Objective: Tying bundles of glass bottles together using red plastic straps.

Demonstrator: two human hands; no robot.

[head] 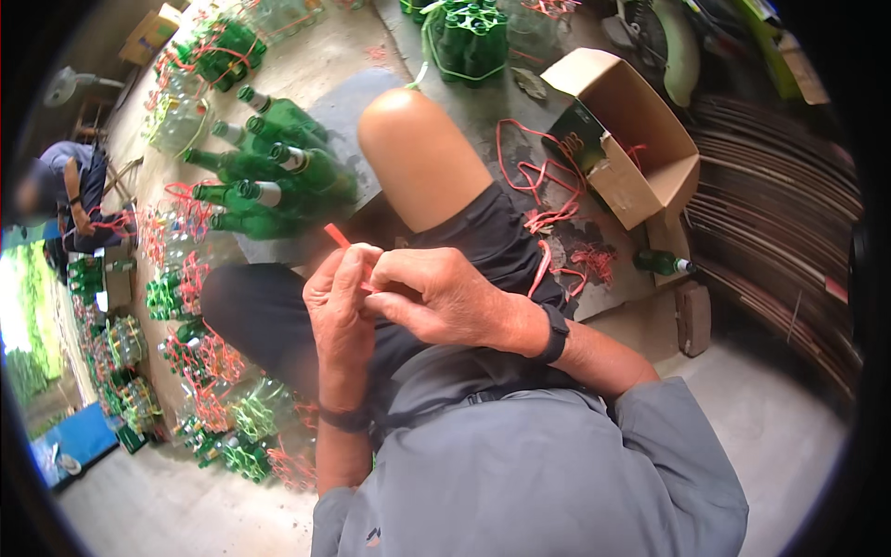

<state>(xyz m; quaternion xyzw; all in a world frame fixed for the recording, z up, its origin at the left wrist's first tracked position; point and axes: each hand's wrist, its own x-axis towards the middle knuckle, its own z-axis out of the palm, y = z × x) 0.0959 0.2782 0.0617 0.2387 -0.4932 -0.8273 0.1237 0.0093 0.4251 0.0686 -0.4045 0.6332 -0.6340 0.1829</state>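
In front of my lap, my left hand (344,296) pinches a red plastic strip (337,235) between thumb and fingers, one end poking up past the fingertips. Touching it from the other side, my right hand (438,296) has its thumb and forefinger closed on the same strip, whose lower part is mostly hidden by the fingers. Just beyond my hands stands a cluster of green glass bottles (306,167), several with pale neck labels. Red plastic strips (543,174) lie loose on the ground beyond my right thigh, near a tangle of thin red string (594,261).
An open cardboard box (630,153) lies tipped at the right, beside a green bottle (661,262) and a brick (693,319). Tied bottle bundles (473,42) stand ahead; more (209,376) line the left. A person (80,188) sits at far left holding red strips.
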